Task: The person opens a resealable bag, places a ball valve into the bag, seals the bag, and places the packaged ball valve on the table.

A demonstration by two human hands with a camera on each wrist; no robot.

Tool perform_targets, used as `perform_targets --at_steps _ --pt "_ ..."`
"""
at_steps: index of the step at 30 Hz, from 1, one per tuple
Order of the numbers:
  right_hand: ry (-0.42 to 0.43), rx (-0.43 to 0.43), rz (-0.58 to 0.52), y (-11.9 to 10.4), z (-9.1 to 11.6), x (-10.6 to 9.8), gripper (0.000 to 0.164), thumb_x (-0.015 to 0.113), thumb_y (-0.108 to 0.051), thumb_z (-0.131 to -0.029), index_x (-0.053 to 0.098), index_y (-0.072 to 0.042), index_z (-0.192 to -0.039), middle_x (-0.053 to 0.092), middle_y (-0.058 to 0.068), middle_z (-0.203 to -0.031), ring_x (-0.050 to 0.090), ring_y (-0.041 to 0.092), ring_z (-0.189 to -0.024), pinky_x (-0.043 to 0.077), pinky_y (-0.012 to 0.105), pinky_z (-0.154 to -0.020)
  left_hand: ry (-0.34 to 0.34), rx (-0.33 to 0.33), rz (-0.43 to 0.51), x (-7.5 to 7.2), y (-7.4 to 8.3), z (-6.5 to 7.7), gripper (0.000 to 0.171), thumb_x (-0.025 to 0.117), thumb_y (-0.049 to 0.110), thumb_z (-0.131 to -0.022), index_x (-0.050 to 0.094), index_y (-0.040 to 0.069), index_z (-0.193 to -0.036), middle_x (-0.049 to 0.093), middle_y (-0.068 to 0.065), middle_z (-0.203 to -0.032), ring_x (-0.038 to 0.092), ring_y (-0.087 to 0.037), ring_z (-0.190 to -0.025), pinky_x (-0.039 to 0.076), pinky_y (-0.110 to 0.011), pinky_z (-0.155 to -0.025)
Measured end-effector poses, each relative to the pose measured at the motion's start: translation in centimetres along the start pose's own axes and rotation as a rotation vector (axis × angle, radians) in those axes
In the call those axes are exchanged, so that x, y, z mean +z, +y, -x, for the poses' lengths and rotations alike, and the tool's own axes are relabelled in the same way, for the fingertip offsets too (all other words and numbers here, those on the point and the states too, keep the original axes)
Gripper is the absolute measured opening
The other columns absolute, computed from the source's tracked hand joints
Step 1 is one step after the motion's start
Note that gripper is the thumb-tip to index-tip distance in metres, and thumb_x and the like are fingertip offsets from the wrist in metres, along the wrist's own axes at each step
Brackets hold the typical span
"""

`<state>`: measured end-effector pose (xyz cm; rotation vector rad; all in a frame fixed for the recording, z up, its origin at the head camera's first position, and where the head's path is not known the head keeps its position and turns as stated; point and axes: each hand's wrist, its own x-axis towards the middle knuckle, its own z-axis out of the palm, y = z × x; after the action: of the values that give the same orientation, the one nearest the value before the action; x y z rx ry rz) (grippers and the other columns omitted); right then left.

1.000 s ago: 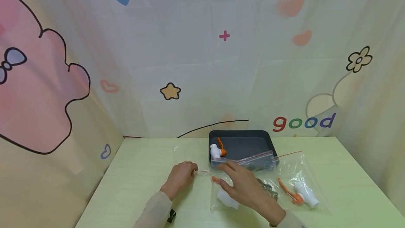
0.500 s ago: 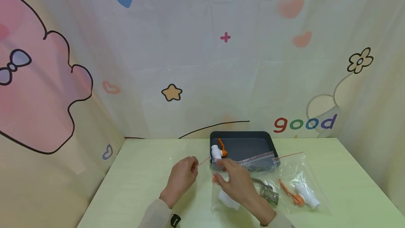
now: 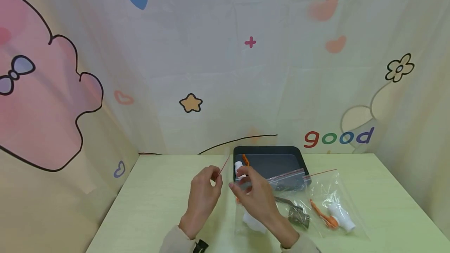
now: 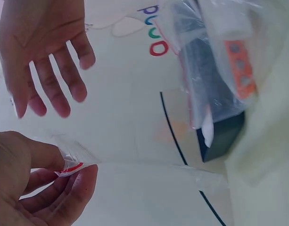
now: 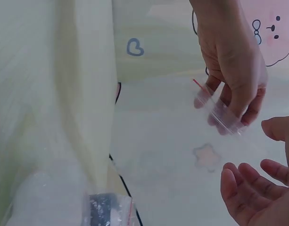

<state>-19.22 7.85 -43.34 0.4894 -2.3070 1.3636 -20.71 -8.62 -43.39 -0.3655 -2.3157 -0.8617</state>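
Observation:
My left hand (image 3: 204,196) pinches the red-lined top edge of a clear zip bag (image 4: 73,157) between thumb and fingers, lifted above the table. The bag is thin and see-through, with no contents showing. My right hand (image 3: 259,200) hovers just right of it, fingers spread and bent loosely, holding nothing. Below the right hand lies a clear bag with a white piece (image 3: 254,222), partly hidden by that hand. To its right, other zip bags hold a dark grey-green piece (image 3: 299,217) and a white piece with an orange lever (image 3: 340,217).
A dark grey tray (image 3: 277,161) stands at the table's back edge, with a white and orange piece (image 3: 245,159) in its left end. Bag tops overlap the tray's front rim. A printed curtain (image 3: 225,69) hangs behind the pale table (image 3: 154,190).
My left hand has risen from the table with the bag, whose red edge now tilts upward. My right hand has shifted slightly left and up, uncovering more of the grey-green piece.

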Motion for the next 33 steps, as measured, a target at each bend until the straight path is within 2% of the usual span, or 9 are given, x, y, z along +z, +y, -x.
perform_targets --at_steps 5,13,20,27,33 --pt "0.05 -0.069 -0.061 -0.6 -0.2 -0.1 0.033 0.077 -0.02 -0.085 0.06 -0.015 -0.113 0.066 -0.002 -0.103 0.068 0.01 -0.079 0.056 0.025 -0.061 0.07 0.038 0.047 -0.3 1.4 -0.2 0.013 0.074 0.002 -0.083 0.067 0.009 -0.092 0.065 0.001 -0.078 0.063 -0.011 -0.07 0.052 -0.027 -0.064" --pt "0.139 -0.17 -0.098 -1.4 -0.4 -0.7 0.03 0.077 -0.013 -0.084 0.063 -0.01 -0.111 0.068 0.002 -0.101 0.068 0.013 -0.077 0.056 0.026 -0.059 0.114 0.086 0.179 -0.2 2.9 -0.3 0.014 0.074 0.002 -0.083 0.067 0.011 -0.092 0.067 0.002 -0.081 0.065 -0.009 -0.073 0.049 -0.011 -0.055" --pt "0.198 -0.235 -0.087 -1.7 -0.7 -1.7 0.024 0.072 -0.005 -0.086 0.064 -0.011 -0.107 0.068 0.003 -0.096 0.065 0.012 -0.077 0.055 0.023 -0.059 0.117 0.167 0.323 0.0 3.8 -0.6 0.017 0.073 0.001 -0.085 0.067 0.011 -0.097 0.067 0.0 -0.086 0.066 -0.009 -0.075 0.05 -0.01 -0.056" --pt "0.308 -0.379 -0.016 -1.6 -0.9 -2.4 0.028 0.075 0.012 -0.074 0.063 -0.006 -0.092 0.063 0.003 -0.08 0.059 0.013 -0.067 0.053 0.022 -0.053 0.099 0.258 0.347 0.1 4.1 -0.7 0.017 0.07 -0.003 -0.084 0.065 0.011 -0.092 0.066 -0.001 -0.087 0.066 -0.009 -0.075 0.053 -0.013 -0.06" --pt "0.333 -0.382 0.061 -1.5 -0.9 -3.4 0.03 0.074 0.014 -0.068 0.061 -0.006 -0.086 0.059 0.002 -0.077 0.056 0.01 -0.063 0.051 0.02 -0.052 0.13 0.258 0.303 0.0 4.2 -0.7 0.021 0.068 -0.006 -0.079 0.061 0.011 -0.089 0.062 0.0 -0.084 0.062 -0.008 -0.071 0.053 -0.014 -0.059"
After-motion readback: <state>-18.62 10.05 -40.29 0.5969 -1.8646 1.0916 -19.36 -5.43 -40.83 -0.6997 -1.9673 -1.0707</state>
